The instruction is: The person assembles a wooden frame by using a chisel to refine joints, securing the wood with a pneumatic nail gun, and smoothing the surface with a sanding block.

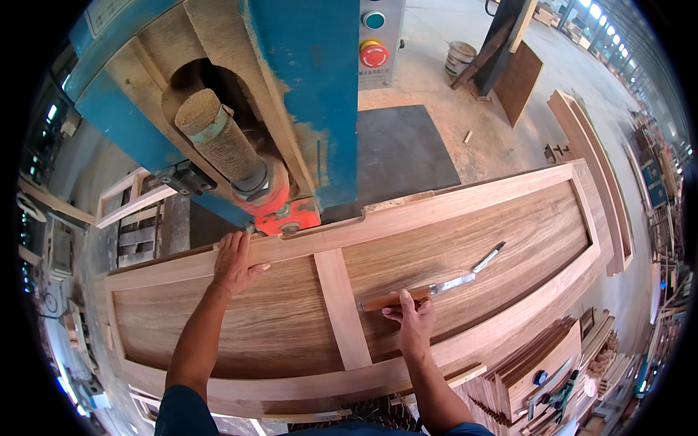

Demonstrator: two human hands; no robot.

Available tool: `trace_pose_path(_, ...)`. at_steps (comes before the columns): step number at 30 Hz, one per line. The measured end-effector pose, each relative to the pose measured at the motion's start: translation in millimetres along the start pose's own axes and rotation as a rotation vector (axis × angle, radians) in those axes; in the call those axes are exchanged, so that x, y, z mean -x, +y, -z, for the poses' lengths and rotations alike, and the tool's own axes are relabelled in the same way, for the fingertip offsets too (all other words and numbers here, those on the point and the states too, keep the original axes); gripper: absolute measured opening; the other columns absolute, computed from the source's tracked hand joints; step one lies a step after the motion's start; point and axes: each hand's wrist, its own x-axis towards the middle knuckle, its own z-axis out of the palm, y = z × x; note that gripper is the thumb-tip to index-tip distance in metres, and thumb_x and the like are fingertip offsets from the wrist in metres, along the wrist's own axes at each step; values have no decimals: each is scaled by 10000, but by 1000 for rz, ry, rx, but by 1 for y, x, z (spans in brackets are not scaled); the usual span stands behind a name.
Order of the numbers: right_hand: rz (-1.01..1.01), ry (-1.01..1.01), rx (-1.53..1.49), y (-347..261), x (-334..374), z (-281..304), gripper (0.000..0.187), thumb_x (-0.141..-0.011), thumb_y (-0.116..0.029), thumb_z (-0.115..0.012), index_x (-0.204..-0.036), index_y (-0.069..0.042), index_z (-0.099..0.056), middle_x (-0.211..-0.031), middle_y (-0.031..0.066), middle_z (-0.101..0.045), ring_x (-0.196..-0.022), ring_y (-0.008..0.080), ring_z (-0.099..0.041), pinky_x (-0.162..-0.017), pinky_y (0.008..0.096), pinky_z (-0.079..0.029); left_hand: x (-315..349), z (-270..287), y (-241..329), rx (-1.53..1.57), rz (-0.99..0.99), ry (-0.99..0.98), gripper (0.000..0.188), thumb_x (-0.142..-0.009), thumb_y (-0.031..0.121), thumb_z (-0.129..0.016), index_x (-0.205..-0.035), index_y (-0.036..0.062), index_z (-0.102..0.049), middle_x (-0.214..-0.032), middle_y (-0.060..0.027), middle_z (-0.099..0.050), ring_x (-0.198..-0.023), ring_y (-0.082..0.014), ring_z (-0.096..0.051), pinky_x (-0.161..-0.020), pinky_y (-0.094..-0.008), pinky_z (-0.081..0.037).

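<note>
A large framed wooden door panel (280, 309) lies across in front of me, with pale rails and darker wood infill. My left hand (236, 265) rests on its far rail, fingers stretched out, close to the red cutter guard (289, 218) of a blue machine (323, 109). Over the right infill my right hand (411, 320) is closed round the wooden handle of a chisel (452, 283). Its metal blade points right. Just past the blade's end is a slim, dark-tipped piece (491, 256); I cannot tell whether it is separate.
A dusty cylindrical motor (218, 138) rises above the cutter. Green and red buttons sit on the grey control box (382, 43). Long boards (596, 182) stand at the right, and stacked wood pieces (531, 363) lie at the lower right. A bucket (459, 58) stands farther back.
</note>
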Motion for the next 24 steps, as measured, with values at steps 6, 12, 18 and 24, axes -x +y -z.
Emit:
trace_pose_path(6,17,-12,6,4,-1,1,275,-1004,-227,-637,-1114,4,-538,-909,85,-649,-676,170,-693,-609,286,-617,-1,1,2,-19,14,9,876,-708,428,-828,-1333,-53,-445,-1167,-156,-474,-1099,-350,-446,-1030,-472,-356)
trace_pose_path(12,21,-23,30,3,-1,0,290,-1009,-233,-629,-1127,14,-532,-926,92,-642,-681,165,-689,-611,284,-619,-3,1,3,-42,-9,42,848,-700,446,-828,-1292,-41,-467,-1140,-152,-474,-1078,-344,-446,-1009,-466,-360)
trace_pose_path(18,32,-13,54,3,0,-2,293,-1010,-232,-624,-1125,17,-520,-925,98,-638,-682,163,-687,-609,279,-618,-2,0,2,-43,-17,61,822,-697,461,-825,-1251,-39,-481,-1131,-158,-470,-1071,-345,-443,-1001,-467,-362)
trace_pose_path(24,38,-13,67,5,-2,0,304,-1006,-250,-632,-1109,11,-516,-911,95,-638,-670,157,-683,-604,276,-614,-2,-2,0,-59,-17,46,818,-703,488,-814,-1242,-35,-491,-1124,-159,-468,-1065,-344,-441,-994,-464,-360)
